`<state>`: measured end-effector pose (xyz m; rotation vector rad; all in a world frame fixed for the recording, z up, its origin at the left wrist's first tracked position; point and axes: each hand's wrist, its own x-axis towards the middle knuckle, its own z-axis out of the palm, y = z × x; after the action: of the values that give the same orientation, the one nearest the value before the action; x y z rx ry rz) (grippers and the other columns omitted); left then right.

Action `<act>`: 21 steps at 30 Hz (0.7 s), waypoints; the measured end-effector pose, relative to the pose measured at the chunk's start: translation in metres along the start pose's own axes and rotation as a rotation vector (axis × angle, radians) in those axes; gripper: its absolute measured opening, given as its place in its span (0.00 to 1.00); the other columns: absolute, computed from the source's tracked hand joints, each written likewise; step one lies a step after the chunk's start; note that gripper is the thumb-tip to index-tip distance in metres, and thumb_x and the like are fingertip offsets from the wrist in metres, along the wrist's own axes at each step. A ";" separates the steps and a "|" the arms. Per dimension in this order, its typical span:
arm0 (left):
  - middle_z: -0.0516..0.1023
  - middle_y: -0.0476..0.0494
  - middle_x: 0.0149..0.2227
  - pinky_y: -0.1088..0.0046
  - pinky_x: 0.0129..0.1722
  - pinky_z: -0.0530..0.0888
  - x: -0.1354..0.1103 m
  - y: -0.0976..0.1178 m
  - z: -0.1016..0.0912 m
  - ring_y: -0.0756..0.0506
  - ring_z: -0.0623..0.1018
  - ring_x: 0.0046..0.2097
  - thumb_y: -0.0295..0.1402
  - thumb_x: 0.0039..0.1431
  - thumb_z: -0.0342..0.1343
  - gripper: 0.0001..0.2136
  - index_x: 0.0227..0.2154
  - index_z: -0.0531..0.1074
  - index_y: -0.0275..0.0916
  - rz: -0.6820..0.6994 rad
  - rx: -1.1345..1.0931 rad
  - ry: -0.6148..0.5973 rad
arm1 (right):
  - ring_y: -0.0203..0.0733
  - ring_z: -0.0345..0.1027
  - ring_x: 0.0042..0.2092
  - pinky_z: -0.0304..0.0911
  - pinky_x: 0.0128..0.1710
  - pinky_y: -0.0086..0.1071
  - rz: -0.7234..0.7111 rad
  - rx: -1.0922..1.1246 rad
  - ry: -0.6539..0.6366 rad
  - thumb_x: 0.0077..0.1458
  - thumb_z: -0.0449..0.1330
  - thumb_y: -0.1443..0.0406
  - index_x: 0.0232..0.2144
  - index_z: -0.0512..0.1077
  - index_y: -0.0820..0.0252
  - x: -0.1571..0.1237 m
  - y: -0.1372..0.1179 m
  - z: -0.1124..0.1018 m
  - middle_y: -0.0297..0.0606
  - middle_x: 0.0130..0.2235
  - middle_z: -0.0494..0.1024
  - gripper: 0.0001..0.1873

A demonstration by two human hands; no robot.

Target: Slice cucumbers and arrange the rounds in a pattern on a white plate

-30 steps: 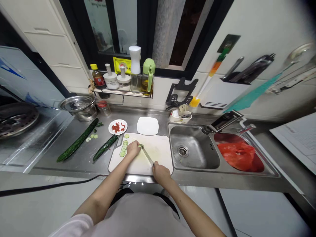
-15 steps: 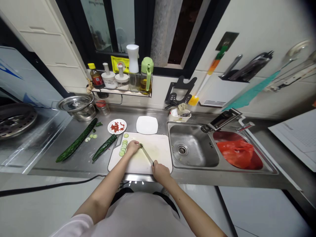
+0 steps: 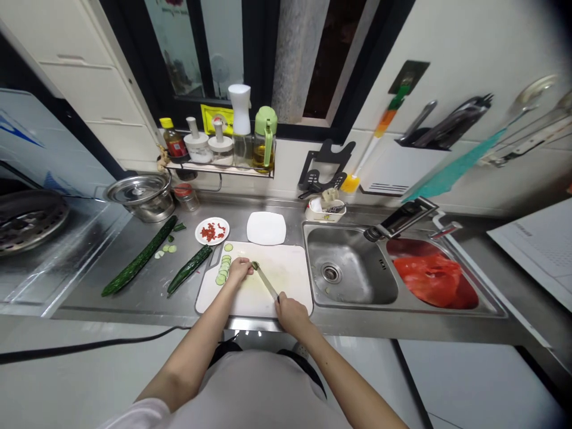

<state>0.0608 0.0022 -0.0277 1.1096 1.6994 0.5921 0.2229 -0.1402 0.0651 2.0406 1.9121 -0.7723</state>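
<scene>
My right hand (image 3: 291, 311) is closed around the handle of a kitchen knife (image 3: 267, 282), its blade slanting up and left over the white cutting board (image 3: 295, 274). At the blade's tip my left hand (image 3: 240, 271) has its fingers closed on a small dark-green cucumber piece (image 3: 255, 265), mostly hidden by the fingers. Left of that hand, overlapping cucumber slices (image 3: 222, 273) lie in a row, with a single slice (image 3: 228, 246) above them. A cut cucumber (image 3: 190, 269) rests on the counter beside the board, and a longer whole cucumber (image 3: 140, 259) lies farther left.
Behind the board stand a plate of chopped red bits (image 3: 199, 239) and a white square plate (image 3: 266, 229). A double sink (image 3: 357, 301) with a red bag (image 3: 426, 277) is at right. A lidded steel pot (image 3: 154, 208) stands back left, below a bottle shelf (image 3: 210, 167).
Almost nothing differs. Both hands, the knife and the cucumber piece keep nearly the same place on the board; the whole view has shifted slightly.
</scene>
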 end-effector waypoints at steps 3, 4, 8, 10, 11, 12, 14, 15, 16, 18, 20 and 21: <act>0.75 0.50 0.20 0.77 0.26 0.65 0.002 0.001 -0.001 0.49 0.76 0.25 0.35 0.48 0.62 0.15 0.40 0.71 0.37 0.028 0.090 0.026 | 0.50 0.73 0.45 0.61 0.40 0.38 -0.020 0.007 0.013 0.65 0.42 0.62 0.46 0.63 0.63 0.000 0.001 -0.001 0.50 0.41 0.78 0.15; 0.75 0.51 0.19 0.76 0.27 0.65 0.004 0.001 -0.002 0.48 0.75 0.25 0.34 0.47 0.63 0.16 0.40 0.71 0.38 0.032 0.113 0.031 | 0.51 0.73 0.45 0.61 0.40 0.38 -0.025 0.009 0.016 0.65 0.42 0.62 0.46 0.63 0.63 0.000 0.002 -0.001 0.50 0.41 0.78 0.15; 0.75 0.50 0.20 0.77 0.27 0.66 0.011 -0.001 -0.001 0.49 0.75 0.25 0.32 0.46 0.63 0.16 0.40 0.73 0.36 0.020 0.086 0.010 | 0.51 0.73 0.45 0.61 0.40 0.38 -0.015 0.011 0.003 0.65 0.41 0.63 0.46 0.64 0.63 -0.003 0.003 -0.002 0.51 0.42 0.78 0.15; 0.76 0.49 0.20 0.77 0.26 0.66 0.014 -0.003 -0.001 0.50 0.74 0.24 0.32 0.46 0.63 0.14 0.38 0.74 0.35 0.025 0.069 -0.009 | 0.52 0.73 0.45 0.61 0.40 0.39 -0.012 0.009 -0.001 0.65 0.41 0.63 0.47 0.64 0.63 -0.005 0.004 -0.002 0.51 0.42 0.78 0.15; 0.76 0.49 0.21 0.78 0.26 0.66 0.015 -0.004 0.000 0.51 0.74 0.24 0.32 0.46 0.62 0.13 0.36 0.74 0.35 0.028 0.063 -0.018 | 0.52 0.73 0.46 0.61 0.40 0.39 -0.010 0.008 -0.006 0.65 0.42 0.63 0.47 0.63 0.63 -0.006 0.004 -0.002 0.51 0.42 0.78 0.15; 0.76 0.49 0.21 0.78 0.26 0.66 0.016 -0.005 0.000 0.51 0.74 0.23 0.33 0.46 0.62 0.12 0.35 0.74 0.35 0.031 0.057 -0.027 | 0.51 0.73 0.46 0.61 0.41 0.39 -0.007 0.007 -0.014 0.65 0.42 0.63 0.47 0.63 0.63 -0.007 0.005 -0.002 0.51 0.42 0.78 0.15; 0.76 0.48 0.21 0.78 0.25 0.66 0.017 -0.006 0.000 0.51 0.74 0.23 0.33 0.46 0.62 0.10 0.32 0.75 0.35 0.038 0.048 -0.042 | 0.52 0.73 0.46 0.62 0.41 0.39 0.002 0.011 -0.030 0.65 0.42 0.63 0.47 0.63 0.63 -0.009 0.004 -0.003 0.51 0.42 0.78 0.15; 0.76 0.48 0.21 0.78 0.25 0.66 0.018 -0.006 -0.001 0.51 0.74 0.23 0.34 0.46 0.62 0.10 0.32 0.75 0.35 0.041 0.046 -0.049 | 0.52 0.72 0.47 0.62 0.41 0.39 0.005 0.015 -0.033 0.65 0.42 0.63 0.47 0.63 0.63 -0.009 0.004 -0.004 0.51 0.42 0.78 0.15; 0.76 0.48 0.20 0.79 0.24 0.65 0.018 -0.007 -0.001 0.51 0.73 0.23 0.34 0.46 0.62 0.10 0.31 0.75 0.35 0.045 0.044 -0.055 | 0.52 0.72 0.47 0.62 0.41 0.39 0.006 0.018 -0.033 0.65 0.42 0.63 0.47 0.63 0.63 -0.009 0.003 -0.004 0.51 0.42 0.78 0.15; 0.75 0.49 0.20 0.79 0.24 0.65 0.018 -0.007 -0.001 0.52 0.73 0.22 0.35 0.46 0.62 0.10 0.30 0.75 0.35 0.051 0.044 -0.066 | 0.52 0.73 0.46 0.62 0.41 0.40 0.003 0.024 -0.032 0.64 0.42 0.64 0.47 0.63 0.63 -0.009 0.002 -0.006 0.51 0.42 0.78 0.15; 0.75 0.49 0.19 0.79 0.23 0.65 0.017 -0.006 -0.002 0.52 0.72 0.22 0.35 0.46 0.61 0.09 0.29 0.75 0.35 0.057 0.045 -0.077 | 0.52 0.73 0.46 0.62 0.41 0.39 0.000 0.030 -0.026 0.65 0.43 0.64 0.47 0.63 0.63 -0.008 0.001 -0.007 0.51 0.42 0.78 0.15; 0.75 0.49 0.19 0.79 0.23 0.65 0.017 -0.006 -0.002 0.52 0.72 0.21 0.35 0.46 0.61 0.09 0.29 0.75 0.35 0.059 0.046 -0.082 | 0.52 0.73 0.46 0.62 0.41 0.39 0.002 0.034 -0.024 0.65 0.43 0.64 0.47 0.63 0.63 -0.008 0.000 -0.007 0.51 0.42 0.78 0.15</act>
<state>0.0547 0.0144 -0.0396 1.2046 1.6219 0.5396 0.2245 -0.1436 0.0749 2.0423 1.8964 -0.8305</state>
